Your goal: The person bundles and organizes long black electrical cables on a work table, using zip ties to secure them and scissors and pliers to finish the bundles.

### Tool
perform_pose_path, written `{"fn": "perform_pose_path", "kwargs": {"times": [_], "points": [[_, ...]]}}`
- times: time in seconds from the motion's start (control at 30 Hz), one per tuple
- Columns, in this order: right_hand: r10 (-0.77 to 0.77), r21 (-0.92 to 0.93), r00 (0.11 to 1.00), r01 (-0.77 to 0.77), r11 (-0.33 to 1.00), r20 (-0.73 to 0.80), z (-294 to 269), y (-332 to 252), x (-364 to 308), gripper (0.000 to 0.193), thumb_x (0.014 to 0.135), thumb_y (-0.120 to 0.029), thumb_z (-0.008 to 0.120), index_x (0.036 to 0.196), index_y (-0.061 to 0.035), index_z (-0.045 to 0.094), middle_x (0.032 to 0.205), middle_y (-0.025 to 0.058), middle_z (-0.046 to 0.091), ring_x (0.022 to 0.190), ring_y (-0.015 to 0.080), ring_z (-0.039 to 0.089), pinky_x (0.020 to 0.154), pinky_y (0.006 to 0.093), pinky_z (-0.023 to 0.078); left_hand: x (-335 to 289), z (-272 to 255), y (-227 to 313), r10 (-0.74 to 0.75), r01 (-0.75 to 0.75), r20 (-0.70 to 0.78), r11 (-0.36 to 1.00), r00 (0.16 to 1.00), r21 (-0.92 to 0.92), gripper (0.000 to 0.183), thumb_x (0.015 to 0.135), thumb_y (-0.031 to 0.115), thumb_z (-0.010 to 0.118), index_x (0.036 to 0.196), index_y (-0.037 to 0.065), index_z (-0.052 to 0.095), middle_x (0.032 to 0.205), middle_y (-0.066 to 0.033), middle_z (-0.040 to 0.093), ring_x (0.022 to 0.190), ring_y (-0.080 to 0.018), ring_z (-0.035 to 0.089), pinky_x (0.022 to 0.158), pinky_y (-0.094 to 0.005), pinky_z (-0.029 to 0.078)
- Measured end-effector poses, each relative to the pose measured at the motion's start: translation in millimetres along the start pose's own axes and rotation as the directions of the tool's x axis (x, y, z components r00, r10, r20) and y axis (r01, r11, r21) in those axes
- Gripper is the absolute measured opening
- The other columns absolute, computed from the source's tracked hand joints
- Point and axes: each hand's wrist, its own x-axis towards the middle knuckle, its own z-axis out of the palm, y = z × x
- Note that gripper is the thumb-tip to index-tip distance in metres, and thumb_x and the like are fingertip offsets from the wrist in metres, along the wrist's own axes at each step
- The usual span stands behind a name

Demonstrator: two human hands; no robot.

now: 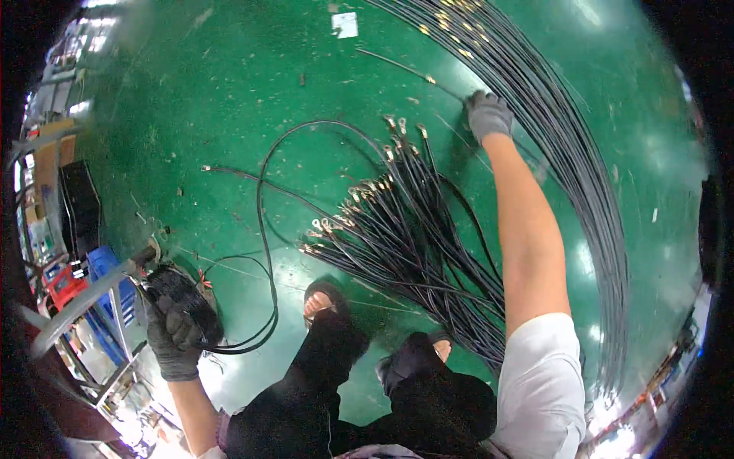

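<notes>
My left hand (172,336), in a grey glove, is closed round a black cable (262,199) that loops up and across to the pile on the floor. Beside it lies a dark coil (183,298) with a red tie. My right arm reaches far forward, and the gloved right hand (488,116) is closed on a thin black cable (397,66) with a yellow tag, next to a long cable bundle (569,138). Between my hands spreads a pile of black cables (428,260) with metal ring lugs at their ends. The right fingertips are partly hidden.
The green floor (229,84) carries a white paper (345,25) at the far side. My sandalled feet (321,298) stand close to the cable pile. On the left are a metal frame (84,294), a blue plastic bin (111,279) and a red one (65,287).
</notes>
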Motion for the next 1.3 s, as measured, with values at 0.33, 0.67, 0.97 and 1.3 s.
{"fn": "perform_pose_path", "kwargs": {"times": [0.33,0.67,0.97,1.3], "points": [[-0.358,0.916,0.930,0.068,0.395,0.085,-217,-39,-288,0.024,0.082,-0.013,0.041,0.095,0.0056,0.049,0.091,0.0184,0.054,0.082,0.0303,0.052,0.074,0.0330,0.040,-45,79,61,0.105,-0.133,-0.115,0.954,0.988,-0.269,0.024,0.081,0.018,0.045,0.099,0.002,0.047,0.079,-0.0049,0.051,0.060,-0.0143,0.050,0.049,-0.0225,0.041],[-0.431,0.897,0.902,0.213,0.387,-0.028,-610,-70,-522,0.022,0.082,-0.022,0.044,0.088,-0.0041,0.055,0.062,-0.0001,0.051,0.057,0.0080,0.044,0.051,0.0237,0.036,-277,278,297,0.380,-0.393,0.107,0.905,0.919,0.163,0.024,0.082,0.016,0.047,0.102,0.004,0.050,0.065,0.0002,0.050,0.053,-0.0042,0.041,0.046,-0.0166,0.033],[-0.323,0.921,0.922,0.300,0.247,-0.214,-760,-55,-695,0.027,0.082,-0.028,0.045,0.090,-0.0042,0.054,0.049,-0.0043,0.040,0.043,0.0047,0.037,0.041,0.0205,0.030,-467,318,389,0.692,-0.694,0.178,0.717,0.700,-0.057,0.026,0.077,0.007,0.052,0.103,0.003,0.052,0.074,-0.0023,0.055,0.061,-0.0066,0.048,0.055,-0.0186,0.041],[-0.203,0.845,0.876,0.477,0.243,-0.437,-742,18,-843,0.023,0.082,-0.022,0.045,0.087,-0.0025,0.056,0.049,-0.0040,0.040,0.045,0.0042,0.036,0.041,0.0205,0.028,-623,318,330,0.796,-0.809,0.249,0.584,0.552,-0.073,0.027,0.077,0.006,0.053,0.104,0.004,0.052,0.076,-0.0004,0.054,0.064,-0.0055,0.047,0.058,-0.0192,0.040]]}}
